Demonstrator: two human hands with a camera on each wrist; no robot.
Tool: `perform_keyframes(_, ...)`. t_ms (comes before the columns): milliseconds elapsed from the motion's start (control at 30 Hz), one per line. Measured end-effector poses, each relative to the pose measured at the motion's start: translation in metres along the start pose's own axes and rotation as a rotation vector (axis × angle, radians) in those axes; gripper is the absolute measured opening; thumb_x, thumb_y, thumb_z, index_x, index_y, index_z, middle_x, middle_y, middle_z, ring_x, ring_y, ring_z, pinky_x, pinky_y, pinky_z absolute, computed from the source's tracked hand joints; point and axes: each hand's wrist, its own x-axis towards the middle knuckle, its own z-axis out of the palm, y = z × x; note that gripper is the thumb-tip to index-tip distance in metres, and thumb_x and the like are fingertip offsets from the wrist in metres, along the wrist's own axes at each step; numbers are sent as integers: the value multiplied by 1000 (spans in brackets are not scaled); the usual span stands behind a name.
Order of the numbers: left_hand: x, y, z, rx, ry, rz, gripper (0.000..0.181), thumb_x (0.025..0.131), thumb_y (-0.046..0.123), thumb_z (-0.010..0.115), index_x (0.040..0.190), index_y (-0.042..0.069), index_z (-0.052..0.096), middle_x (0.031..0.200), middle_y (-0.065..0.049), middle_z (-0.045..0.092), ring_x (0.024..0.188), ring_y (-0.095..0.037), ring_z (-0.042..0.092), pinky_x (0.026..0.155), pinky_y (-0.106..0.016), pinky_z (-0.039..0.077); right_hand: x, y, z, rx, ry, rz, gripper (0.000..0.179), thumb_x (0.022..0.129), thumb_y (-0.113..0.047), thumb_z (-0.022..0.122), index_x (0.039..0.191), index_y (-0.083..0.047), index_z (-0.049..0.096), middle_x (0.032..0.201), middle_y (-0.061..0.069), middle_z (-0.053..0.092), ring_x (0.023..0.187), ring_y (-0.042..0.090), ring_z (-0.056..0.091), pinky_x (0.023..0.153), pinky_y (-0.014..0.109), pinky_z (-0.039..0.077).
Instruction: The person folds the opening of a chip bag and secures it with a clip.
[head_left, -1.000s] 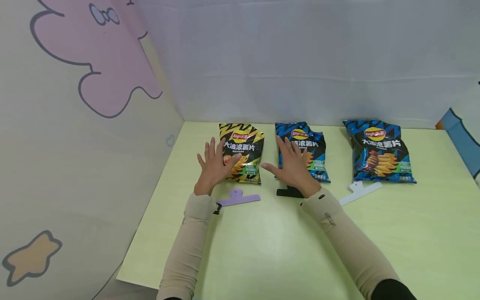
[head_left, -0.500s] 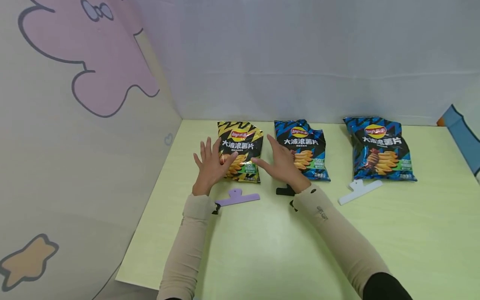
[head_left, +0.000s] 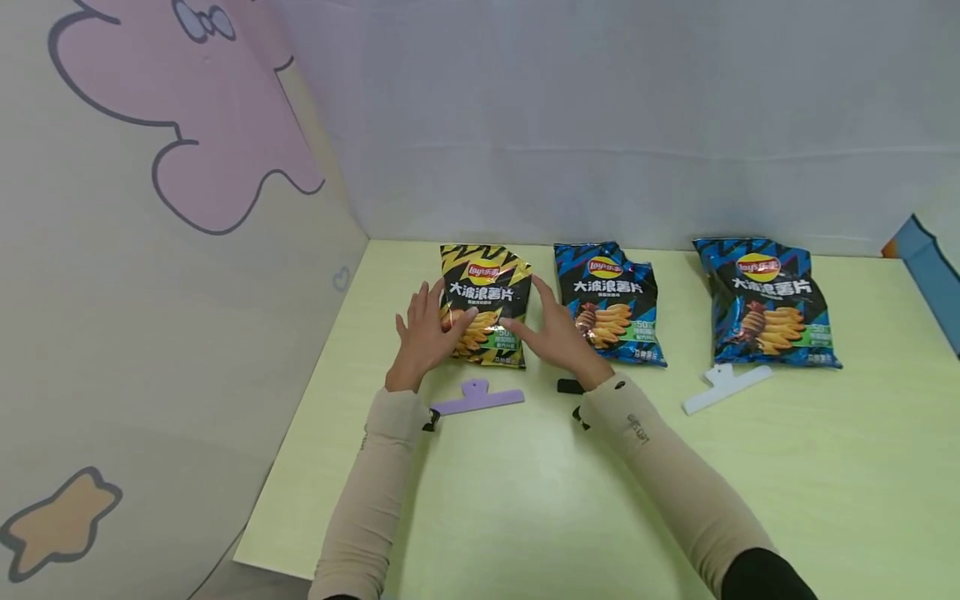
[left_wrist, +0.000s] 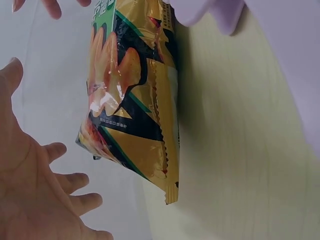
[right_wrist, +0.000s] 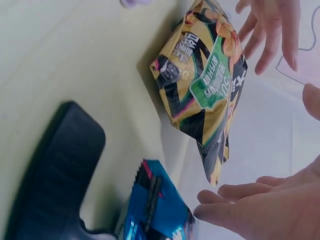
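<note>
Framing the yellow-and-black Lay's chip bag at eleven o'clock on the desk, with left grip at its eight o'clock and right grip at its four, wide and empty alike. Best to close in evenly from both sides, pressing lightly against crushing, and to steer clear of the purple bag clip at six and blue Lay's chip bag at three.

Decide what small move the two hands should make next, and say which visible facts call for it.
Probably the left hand and right hand should close gently on the yellow chip bag. They flank it on either side, fingers extended, and the wrist views show neither gripping it. The purple clip lies just in front.
</note>
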Motion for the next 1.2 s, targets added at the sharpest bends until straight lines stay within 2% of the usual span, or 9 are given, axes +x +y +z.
perform_keyframes(167,3,-2,1,-15,-26,-17,93,91,73,45,163,25,10,171,-13,8,158,-39,10,121,-73,3,1,3,3,38,-40,48,100,93,-63,58,163,-25,-3,168,22,18,149,48,31,116,67,32)
perform_keyframes(333,6,-4,3,-28,-58,-44,98,90,73,48,163,24,6,170,-13,14,157,-39,17,121,-72,10,3,4,10,121,-44,77,99,94,-62,59,163,-24,0,170,18,14,153,45,24,119,66,29)
perform_keyframes(467,8,-6,6,-55,-39,-44,101,89,75,49,163,22,7,169,-12,20,154,-38,26,122,-68,19,5,3,18,227,-45,110,96,96,-59,58,163,-25,-1,171,16,10,156,40,19,122,62,27)
perform_keyframes(633,10,-6,6,-128,-15,-43,103,87,77,52,163,24,9,167,-12,26,149,-38,35,120,-63,30,9,0,25,311,-28,163,94,97,-55,58,163,-23,0,170,18,10,152,45,26,120,61,31)
perform_keyframes(800,13,-5,6,-164,-36,-56,103,87,78,52,163,26,5,166,-13,26,147,-38,37,119,-64,31,14,1,28,368,8,221,92,97,-54,59,162,-25,2,170,15,11,148,46,34,118,60,35)
perform_keyframes(967,13,-7,7,-170,-55,-71,104,87,79,51,163,28,2,166,-14,26,148,-39,36,119,-65,31,18,3,28,400,12,247,93,95,-58,59,162,-25,3,171,17,7,148,42,37,121,58,33)
perform_keyframes(1200,14,-10,11,-189,-68,-83,107,86,81,50,163,28,-1,167,-16,22,151,-41,31,120,-64,28,20,3,30,417,2,269,94,95,-58,59,162,-25,2,171,17,7,153,40,29,124,57,27)
